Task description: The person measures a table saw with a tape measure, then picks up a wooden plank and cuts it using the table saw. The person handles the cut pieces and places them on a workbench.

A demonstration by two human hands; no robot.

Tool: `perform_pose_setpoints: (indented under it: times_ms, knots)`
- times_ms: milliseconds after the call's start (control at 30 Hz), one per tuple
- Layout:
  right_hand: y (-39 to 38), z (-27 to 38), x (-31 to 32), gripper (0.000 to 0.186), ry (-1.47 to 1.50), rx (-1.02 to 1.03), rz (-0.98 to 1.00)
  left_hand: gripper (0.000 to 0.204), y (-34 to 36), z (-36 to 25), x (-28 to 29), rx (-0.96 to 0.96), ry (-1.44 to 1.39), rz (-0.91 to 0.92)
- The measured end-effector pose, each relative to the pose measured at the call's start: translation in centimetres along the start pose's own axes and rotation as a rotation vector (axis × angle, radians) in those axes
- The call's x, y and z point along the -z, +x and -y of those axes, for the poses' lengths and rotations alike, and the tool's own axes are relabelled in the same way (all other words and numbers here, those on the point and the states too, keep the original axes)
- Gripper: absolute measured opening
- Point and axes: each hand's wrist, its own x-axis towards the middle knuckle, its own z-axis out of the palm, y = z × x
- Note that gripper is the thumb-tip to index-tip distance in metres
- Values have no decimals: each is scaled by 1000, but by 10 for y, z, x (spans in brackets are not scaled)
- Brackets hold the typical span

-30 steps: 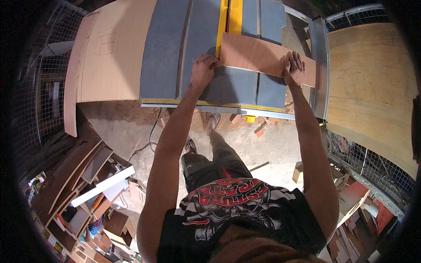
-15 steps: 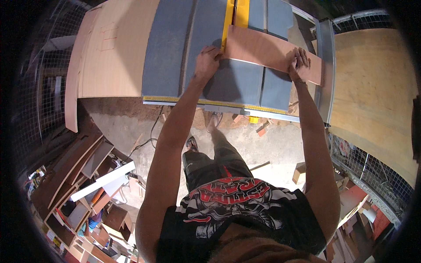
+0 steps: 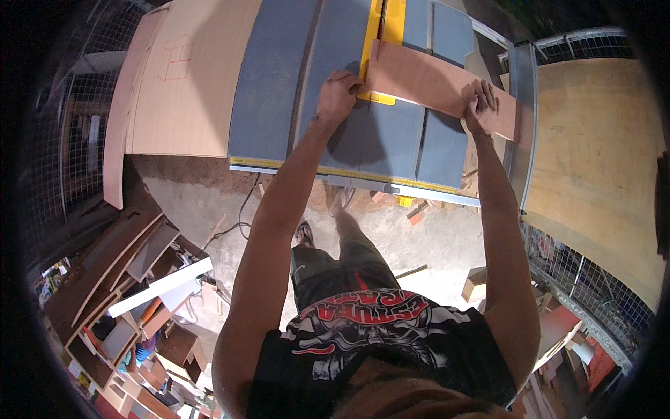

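A reddish plywood board (image 3: 429, 73) lies crosswise on the grey slotted table saw top (image 3: 272, 91), over the yellow insert (image 3: 392, 24) and its slot. My left hand (image 3: 338, 98) is at the board's left end on the near edge, fingers curled against it. My right hand (image 3: 481, 105) grips the board near its right end, fingers bent over its top, close to the metal fence (image 3: 520, 91). The near end of the yellow insert shows just below the board's near edge. Whether any blade is under the board, I cannot tell.
Pale marked sheet (image 3: 181, 98) extends left of the saw; another plywood panel (image 3: 593, 140) lies at right beside wire mesh. A yellow knob (image 3: 405, 200) sits on the near rail. Below, my feet stand on concrete (image 3: 230, 202) near a black cord, offcuts and piled wooden pieces (image 3: 125, 265).
The board and both my hands have moved away from me across the saw top, exposing the near end of the yellow insert. Both hands keep their grip.
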Motion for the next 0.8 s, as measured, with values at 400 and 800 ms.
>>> perform_pose_setpoints:
  times_ms: [400, 800]
  knots:
    - [13, 2, -3, 48, 2, 4, -19, 14, 15, 7, -5, -28, 8, -29]
    - [22, -5, -9, 48, 15, 42, -59, 14, 26, 10, -7, -31, -33, -14]
